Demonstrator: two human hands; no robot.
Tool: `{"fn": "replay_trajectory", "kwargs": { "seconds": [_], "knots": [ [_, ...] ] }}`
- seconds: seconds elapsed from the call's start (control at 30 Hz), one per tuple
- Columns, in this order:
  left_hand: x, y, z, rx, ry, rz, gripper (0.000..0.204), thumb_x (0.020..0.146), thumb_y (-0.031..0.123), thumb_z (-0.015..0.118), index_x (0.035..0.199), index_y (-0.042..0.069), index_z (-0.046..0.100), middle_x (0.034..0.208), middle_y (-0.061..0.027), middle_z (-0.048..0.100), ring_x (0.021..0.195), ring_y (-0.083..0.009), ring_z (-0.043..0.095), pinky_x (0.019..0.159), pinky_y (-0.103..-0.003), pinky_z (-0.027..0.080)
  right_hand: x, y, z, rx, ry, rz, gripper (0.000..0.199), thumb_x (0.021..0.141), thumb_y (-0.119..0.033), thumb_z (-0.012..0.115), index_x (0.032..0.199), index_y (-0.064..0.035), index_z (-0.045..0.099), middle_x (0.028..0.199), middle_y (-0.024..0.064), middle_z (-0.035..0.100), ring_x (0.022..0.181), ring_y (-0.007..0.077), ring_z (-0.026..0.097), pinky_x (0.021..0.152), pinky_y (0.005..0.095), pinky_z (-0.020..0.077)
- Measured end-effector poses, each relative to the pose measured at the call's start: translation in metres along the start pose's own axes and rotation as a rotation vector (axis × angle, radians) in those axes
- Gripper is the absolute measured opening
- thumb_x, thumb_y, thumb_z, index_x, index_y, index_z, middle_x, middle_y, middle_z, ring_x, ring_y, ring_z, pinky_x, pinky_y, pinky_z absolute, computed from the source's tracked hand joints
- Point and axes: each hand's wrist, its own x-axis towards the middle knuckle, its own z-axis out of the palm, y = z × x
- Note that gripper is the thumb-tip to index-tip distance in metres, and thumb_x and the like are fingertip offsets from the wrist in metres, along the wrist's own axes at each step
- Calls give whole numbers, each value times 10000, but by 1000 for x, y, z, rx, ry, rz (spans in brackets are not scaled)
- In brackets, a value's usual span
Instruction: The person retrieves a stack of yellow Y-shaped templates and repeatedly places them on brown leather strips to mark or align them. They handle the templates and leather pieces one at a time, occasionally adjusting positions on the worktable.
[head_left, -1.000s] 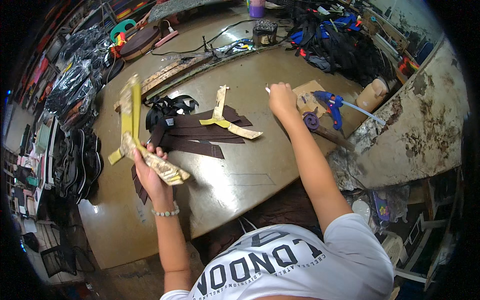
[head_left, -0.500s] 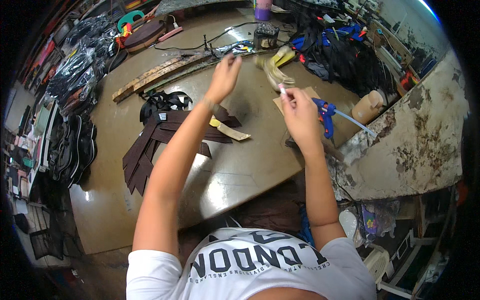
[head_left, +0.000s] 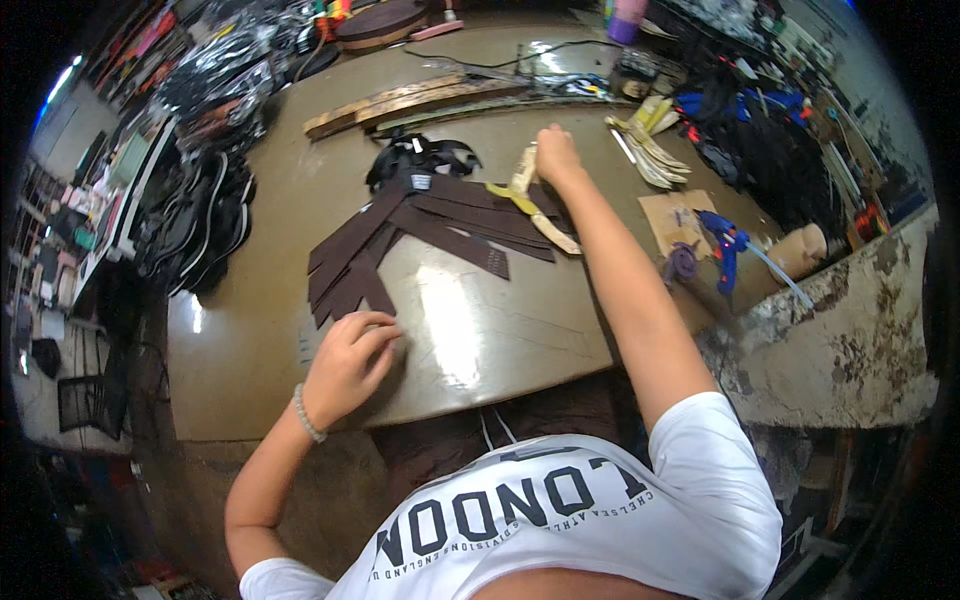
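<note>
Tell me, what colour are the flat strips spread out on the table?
Dark brown strips, fanned across the olive table, seen clearly in the head view.

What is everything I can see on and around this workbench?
Table: one, olive, centre.
Strips: many, dark brown, fanned mid-table.
Patterns: a few, yellowish, on the strips.
Pattern pile: several, cream, far right.
Black straps: a heap, behind the strips.
Planks: several, far side.
Glue gun: one, blue, right edge.
Cardboard: one, tan, right.
Left hand: on the table by the strips.
Right hand: gripping a pattern.
</note>
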Motion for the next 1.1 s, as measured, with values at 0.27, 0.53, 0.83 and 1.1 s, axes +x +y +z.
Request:
{"fn": "replay_trajectory", "kwargs": {
  "seconds": [0.27, 0.53, 0.83, 1.1],
  "knots": [
    [10, 39, 36, -512, -21, -102, 125, 917, 94, 625, 983, 6, 684, 958, -167, 672, 889, -279, 664, 798, -357, 520, 6, 13, -28, -38, -243, 117, 217, 819, -56, 630, 1000, 36, 706, 1146, 292, 651, 1082, 427, 629, 903, 488, 529],
    [-41, 67, 66, -1189, -1077, -154, 625, 1060, 489, 333, 1274, -51, 562, 1247, -186, 620, 1199, -252, 556, 1047, -318, 399, -56, -23, -82, -99, -23, -110, 304, 886, -167, 563, 968, 109, 661, 1056, 270, 637, 1029, 426, 607, 915, 483, 502],
    [-6, 76, 50, -959, -1250, -183, 536, 1074, 415, 339, 1075, -26, 642, 1013, -181, 653, 942, -227, 614, 882, -353, 484, -69, -55, -41, 113, -174, -368, 319, 905, -193, 544, 1140, 20, 517, 1238, 213, 546, 1204, 381, 500, 1040, 516, 387],
    [86, -64, 40, 300, 401, -224, 355, 976, 252, 557, 1263, 44, 569, 1248, -160, 573, 1154, -336, 549, 987, -457, 429, -48, -8, -56, 210, -257, -535, 149, 881, 20, 526, 1012, -30, 478, 1072, 179, 562, 1030, 343, 568, 910, 481, 449]
  ]
}}
